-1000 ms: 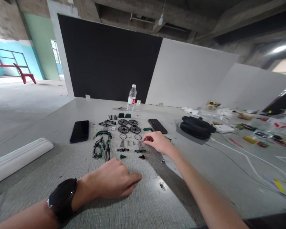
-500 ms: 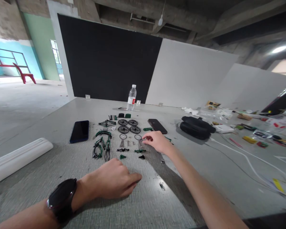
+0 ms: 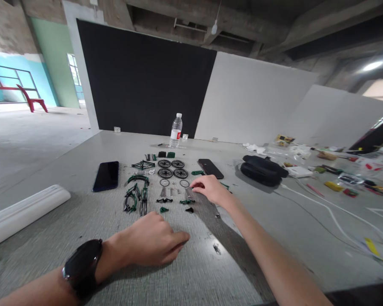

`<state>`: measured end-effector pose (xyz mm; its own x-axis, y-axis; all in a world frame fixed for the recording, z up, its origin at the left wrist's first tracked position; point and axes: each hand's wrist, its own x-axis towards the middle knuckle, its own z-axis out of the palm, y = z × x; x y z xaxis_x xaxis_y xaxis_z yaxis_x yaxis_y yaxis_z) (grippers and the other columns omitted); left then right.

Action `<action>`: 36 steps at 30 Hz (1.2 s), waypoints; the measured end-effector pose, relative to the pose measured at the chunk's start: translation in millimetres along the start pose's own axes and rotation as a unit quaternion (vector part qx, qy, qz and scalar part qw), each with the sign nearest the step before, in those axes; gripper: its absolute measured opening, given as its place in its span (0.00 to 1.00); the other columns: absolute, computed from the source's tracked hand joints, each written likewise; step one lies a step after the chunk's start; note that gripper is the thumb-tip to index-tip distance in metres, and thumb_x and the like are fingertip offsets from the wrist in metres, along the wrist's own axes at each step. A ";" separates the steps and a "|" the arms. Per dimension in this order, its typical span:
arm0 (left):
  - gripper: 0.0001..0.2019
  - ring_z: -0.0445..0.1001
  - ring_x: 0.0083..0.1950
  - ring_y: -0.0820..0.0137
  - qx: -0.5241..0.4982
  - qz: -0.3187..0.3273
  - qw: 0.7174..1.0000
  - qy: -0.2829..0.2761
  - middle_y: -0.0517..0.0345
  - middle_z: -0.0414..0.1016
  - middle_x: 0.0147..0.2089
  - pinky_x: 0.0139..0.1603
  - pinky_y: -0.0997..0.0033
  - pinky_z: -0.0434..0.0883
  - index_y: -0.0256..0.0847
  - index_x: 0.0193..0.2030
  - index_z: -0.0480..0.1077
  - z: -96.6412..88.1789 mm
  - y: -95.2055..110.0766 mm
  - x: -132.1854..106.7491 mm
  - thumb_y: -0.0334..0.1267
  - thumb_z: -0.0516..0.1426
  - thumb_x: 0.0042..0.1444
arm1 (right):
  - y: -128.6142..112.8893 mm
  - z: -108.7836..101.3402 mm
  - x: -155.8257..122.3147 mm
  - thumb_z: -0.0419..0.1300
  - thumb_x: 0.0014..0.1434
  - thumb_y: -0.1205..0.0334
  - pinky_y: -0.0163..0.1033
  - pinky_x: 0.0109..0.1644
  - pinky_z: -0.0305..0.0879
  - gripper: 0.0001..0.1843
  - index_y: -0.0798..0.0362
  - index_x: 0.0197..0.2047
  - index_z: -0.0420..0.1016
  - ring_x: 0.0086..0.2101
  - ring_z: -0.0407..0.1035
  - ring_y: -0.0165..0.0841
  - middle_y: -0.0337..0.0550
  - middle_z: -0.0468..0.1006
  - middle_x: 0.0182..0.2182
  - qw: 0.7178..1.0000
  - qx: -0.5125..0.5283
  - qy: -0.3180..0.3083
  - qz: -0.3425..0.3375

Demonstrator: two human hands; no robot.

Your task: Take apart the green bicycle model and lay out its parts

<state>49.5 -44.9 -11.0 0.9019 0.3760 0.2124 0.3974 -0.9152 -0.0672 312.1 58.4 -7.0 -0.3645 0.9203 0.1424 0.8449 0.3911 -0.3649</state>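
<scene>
Small model bicycle parts lie in rows on the grey table (image 3: 67, 238): black spoked wheels (image 3: 172, 168), green and black frame pieces (image 3: 135, 197), and tiny metal pieces (image 3: 189, 193). My right hand (image 3: 210, 189) reaches to the right end of these rows. Its fingers are curled and its thumb and forefinger are pinched together just above the metal pieces. What they pinch is too small to see. My left hand (image 3: 150, 240), with a black watch (image 3: 81, 265) on the wrist, rests palm down on the table in front of the parts, fingers curled together.
A dark phone (image 3: 106, 175) lies left of the parts and another phone (image 3: 210, 168) right of them. A water bottle (image 3: 176, 130) stands behind. A black pouch (image 3: 263, 170), a white cable (image 3: 322, 206) and scattered clutter are at the right. A white roll (image 3: 25, 210) lies at the left.
My right hand's fingertips have shifted only slightly by the small metal pieces. My left hand has stayed where it was.
</scene>
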 end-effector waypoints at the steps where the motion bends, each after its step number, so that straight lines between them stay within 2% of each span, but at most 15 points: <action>1: 0.08 0.68 0.20 0.69 -0.001 -0.001 1.000 0.000 0.63 0.74 0.23 0.22 0.63 0.44 0.46 0.47 0.72 0.3 0.0 0.1 0.38 0.53 0.64 | 0.2 0.1 -0.1 0.62 0.60 0.62 0.43 0.48 0.67 0.08 0.48 0.40 0.83 0.42 0.76 0.41 0.44 0.84 0.39 1.000 0.000 0.000 -0.002; 8: 0.08 0.66 0.20 0.70 -0.001 -0.004 1.000 -0.009 0.63 0.74 0.23 0.23 0.63 0.43 0.47 0.46 0.71 0.5 0.1 0.5 0.38 0.52 0.65 | 3.9 -0.3 -0.4 0.62 0.61 0.61 0.42 0.44 0.68 0.09 0.49 0.43 0.82 0.38 0.75 0.39 0.44 0.84 0.36 1.000 0.022 -0.001 0.003; 16: 0.09 0.66 0.20 0.69 0.004 -0.008 1.000 -0.016 0.63 0.74 0.23 0.23 0.63 0.42 0.49 0.48 0.71 1.4 -1.1 0.8 0.39 0.51 0.65 | 6.2 -4.6 -1.2 0.58 0.63 0.59 0.43 0.47 0.66 0.11 0.47 0.43 0.83 0.42 0.75 0.41 0.45 0.84 0.40 1.000 0.018 0.005 0.008; 24: 0.08 0.64 0.19 0.71 -0.015 -0.001 1.000 0.005 0.63 0.72 0.22 0.22 0.67 0.50 0.46 0.46 0.71 1.8 -0.5 0.3 0.37 0.51 0.65 | 5.3 -2.3 -1.8 0.60 0.61 0.57 0.43 0.45 0.65 0.12 0.46 0.46 0.82 0.39 0.73 0.40 0.46 0.82 0.38 1.000 0.008 -0.028 0.007; 36: 0.09 0.65 0.19 0.71 -0.011 0.004 1.000 0.011 0.63 0.72 0.22 0.22 0.67 0.50 0.46 0.47 0.71 2.1 -0.5 0.0 0.38 0.51 0.65 | -2.7 -2.9 -1.9 0.61 0.60 0.60 0.41 0.43 0.65 0.08 0.48 0.40 0.82 0.37 0.73 0.38 0.42 0.82 0.34 1.000 0.011 -0.011 -0.006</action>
<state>49.6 -44.2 -13.0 0.9007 0.3662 0.2337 0.3866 -0.9211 -0.0466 311.6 55.6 -3.6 -0.3824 0.9153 0.1266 0.8324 0.4007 -0.3829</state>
